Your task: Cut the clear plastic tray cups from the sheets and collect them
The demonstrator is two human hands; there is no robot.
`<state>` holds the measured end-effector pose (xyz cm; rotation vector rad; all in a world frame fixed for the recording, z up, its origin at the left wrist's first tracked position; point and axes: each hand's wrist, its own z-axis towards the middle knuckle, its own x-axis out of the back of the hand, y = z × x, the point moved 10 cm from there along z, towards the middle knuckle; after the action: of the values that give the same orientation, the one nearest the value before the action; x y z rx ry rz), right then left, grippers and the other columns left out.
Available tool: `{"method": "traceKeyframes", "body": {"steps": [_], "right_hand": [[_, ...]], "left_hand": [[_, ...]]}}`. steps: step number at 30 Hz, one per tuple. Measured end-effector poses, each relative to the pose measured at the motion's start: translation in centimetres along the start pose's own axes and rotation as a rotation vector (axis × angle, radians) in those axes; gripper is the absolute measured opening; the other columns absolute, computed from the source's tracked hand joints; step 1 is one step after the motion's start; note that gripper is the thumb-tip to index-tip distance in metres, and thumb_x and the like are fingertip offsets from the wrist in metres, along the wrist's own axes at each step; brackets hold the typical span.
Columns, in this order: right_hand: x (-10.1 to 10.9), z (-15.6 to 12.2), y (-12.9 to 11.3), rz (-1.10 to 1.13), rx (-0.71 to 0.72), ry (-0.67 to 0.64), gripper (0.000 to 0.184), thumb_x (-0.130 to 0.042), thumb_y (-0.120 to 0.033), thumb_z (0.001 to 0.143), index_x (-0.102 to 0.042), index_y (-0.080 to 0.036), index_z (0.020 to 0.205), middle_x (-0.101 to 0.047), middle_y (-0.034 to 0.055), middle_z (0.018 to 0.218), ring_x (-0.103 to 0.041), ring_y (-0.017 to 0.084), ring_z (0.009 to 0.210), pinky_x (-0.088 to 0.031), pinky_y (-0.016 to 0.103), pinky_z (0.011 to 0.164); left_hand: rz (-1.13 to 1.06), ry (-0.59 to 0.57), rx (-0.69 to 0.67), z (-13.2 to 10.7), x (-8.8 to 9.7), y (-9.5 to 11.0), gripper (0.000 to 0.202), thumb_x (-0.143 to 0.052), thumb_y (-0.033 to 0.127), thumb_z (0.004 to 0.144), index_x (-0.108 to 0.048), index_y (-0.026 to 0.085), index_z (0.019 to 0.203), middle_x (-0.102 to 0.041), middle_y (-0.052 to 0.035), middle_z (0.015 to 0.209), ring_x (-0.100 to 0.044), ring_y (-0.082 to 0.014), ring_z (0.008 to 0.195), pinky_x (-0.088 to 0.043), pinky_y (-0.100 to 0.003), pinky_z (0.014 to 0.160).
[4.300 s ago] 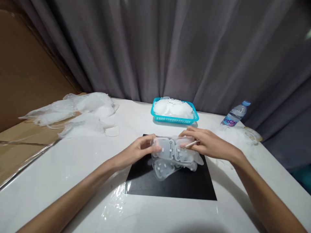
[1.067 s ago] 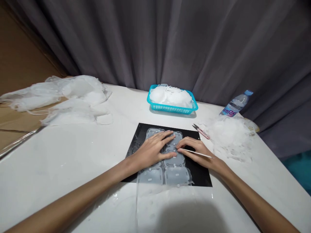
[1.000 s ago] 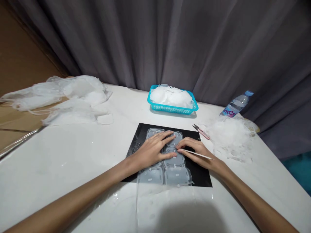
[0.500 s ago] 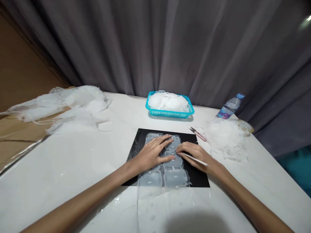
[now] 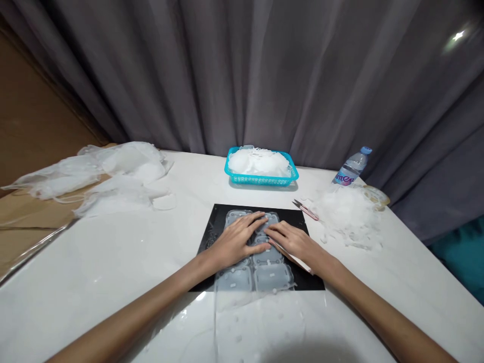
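A clear plastic sheet (image 5: pixel 273 277) marked with several rounded rectangular panels lies over a black mat (image 5: pixel 206 232) and runs off its near edge onto the table. My left hand (image 5: pixel 242 238) rests flat on the sheet's upper part, fingers spread. Beside its thumb, my right hand (image 5: pixel 293 241) is closed around a thin white pen-like tool (image 5: pixel 298 262), which slants back under the palm. The tool's tip is hidden by the fingers near the panels' right edge. To the right of the mat lie thread snips (image 5: pixel 307 209) with pink handles.
A blue basket (image 5: pixel 264 179) piled with white translucent pieces stands at the back. Clear scraps (image 5: pixel 350 214) heap up at the right, near a water bottle (image 5: pixel 351 169) and a tape roll (image 5: pixel 377 196). Translucent sheets (image 5: pixel 124 166) lie at the back left, partly over cardboard (image 5: pixel 22 217).
My right hand has moved left and inward along the sheet, bringing the tool closer to my left thumb. My left hand stays flat in place. The view has shifted slightly.
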<state>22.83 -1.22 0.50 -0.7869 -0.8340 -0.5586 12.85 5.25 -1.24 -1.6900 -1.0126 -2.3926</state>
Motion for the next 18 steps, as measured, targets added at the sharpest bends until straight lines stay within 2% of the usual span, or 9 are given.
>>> {"method": "traceKeyframes", "body": {"steps": [3,5,7,10,12,14,15,17,18], "right_hand": [[1.4,0.5,1.6,0.066,-0.064,0.148,0.021,-0.06,-0.031,0.101,-0.07,-0.024,0.119,-0.073,0.0106,0.112,-0.069,0.027,0.104,-0.058,0.042,0.096],[4.2,0.9,4.3,0.081,-0.192,0.335,0.023,-0.051,-0.032,0.105,-0.071,-0.023,0.113,-0.073,0.0106,0.107,-0.068,0.026,0.101,-0.056,0.044,0.096],[7.0,1.2,6.9,0.06,-0.298,0.469,0.035,-0.036,-0.031,0.109,-0.069,-0.019,0.114,-0.071,0.0128,0.108,-0.065,0.027,0.104,-0.053,0.047,0.097],[9.1,1.8,8.6,0.082,-0.355,0.479,0.031,-0.045,-0.034,0.107,-0.071,-0.019,0.108,-0.072,0.0105,0.105,-0.067,0.026,0.099,-0.055,0.042,0.09],[8.6,2.2,7.6,0.121,-0.326,0.386,0.024,-0.054,-0.035,0.104,-0.074,-0.021,0.107,-0.073,0.008,0.106,-0.067,0.024,0.099,-0.054,0.039,0.09],[7.2,2.7,5.4,0.161,-0.272,0.255,0.022,-0.059,-0.035,0.103,-0.076,-0.025,0.11,-0.072,0.0068,0.108,-0.065,0.023,0.105,-0.051,0.039,0.095],[6.5,2.8,4.3,0.185,-0.247,0.194,0.022,-0.059,-0.035,0.103,-0.077,-0.026,0.113,-0.071,0.0066,0.109,-0.064,0.023,0.107,-0.05,0.04,0.097],[5.6,3.2,2.4,0.255,-0.217,0.117,0.025,-0.059,-0.036,0.104,-0.076,-0.029,0.12,-0.067,0.0059,0.106,-0.062,0.022,0.103,-0.05,0.039,0.096],[5.6,3.2,1.9,0.297,-0.219,0.122,0.027,-0.059,-0.037,0.104,-0.075,-0.029,0.124,-0.064,0.005,0.103,-0.062,0.02,0.099,-0.051,0.037,0.093]], "left_hand": [[-0.02,-0.036,0.036,0.1,-0.2,-0.3,0.074,-0.059,0.062,0.099,-0.041,0.024,0.159,-0.04,-0.0155,0.166,-0.039,-0.0342,0.153,-0.034,-0.053,0.124],[-0.037,-0.046,0.071,0.1,-0.2,-0.6,0.087,-0.058,0.066,0.097,-0.027,0.022,0.166,-0.032,-0.018,0.17,-0.033,-0.0363,0.156,-0.033,-0.055,0.124],[-0.045,-0.053,0.1,0.0,-0.1,-0.9,0.1,-0.057,0.069,0.096,-0.01,0.02,0.169,-0.023,-0.0201,0.173,-0.028,-0.0379,0.158,-0.031,-0.055,0.124],[-0.06,-0.06,0.117,-0.2,-0.1,-1.1,0.108,-0.058,0.07,0.095,0.001,0.019,0.17,-0.017,-0.0213,0.174,-0.025,-0.0388,0.159,-0.03,-0.054,0.125],[-0.093,-0.012,0.127,0.0,0.5,-1.1,0.113,-0.062,0.071,0.092,0.003,0.02,0.169,-0.017,-0.0216,0.174,-0.025,-0.0395,0.159,-0.03,-0.055,0.124],[-0.143,0.094,0.124,0.4,1.7,-0.8,0.115,-0.069,0.069,0.088,-0.001,0.023,0.169,-0.022,-0.0203,0.173,-0.026,-0.0387,0.158,-0.03,-0.055,0.123],[-0.187,0.149,0.119,0.6,2.4,-0.7,0.111,-0.072,0.066,0.087,-0.009,0.025,0.169,-0.03,-0.0186,0.17,-0.031,-0.0375,0.155,-0.031,-0.054,0.123],[-0.301,0.211,0.119,1.3,3.2,-0.5,0.081,-0.071,0.057,0.091,-0.039,0.027,0.159,-0.056,-0.0129,0.151,-0.05,-0.0335,0.14,-0.037,-0.049,0.118],[-0.358,0.219,0.129,1.6,3.4,-0.6,0.061,-0.069,0.053,0.094,-0.054,0.026,0.147,-0.066,-0.01,0.136,-0.059,-0.031,0.126,-0.042,-0.045,0.112]]}}
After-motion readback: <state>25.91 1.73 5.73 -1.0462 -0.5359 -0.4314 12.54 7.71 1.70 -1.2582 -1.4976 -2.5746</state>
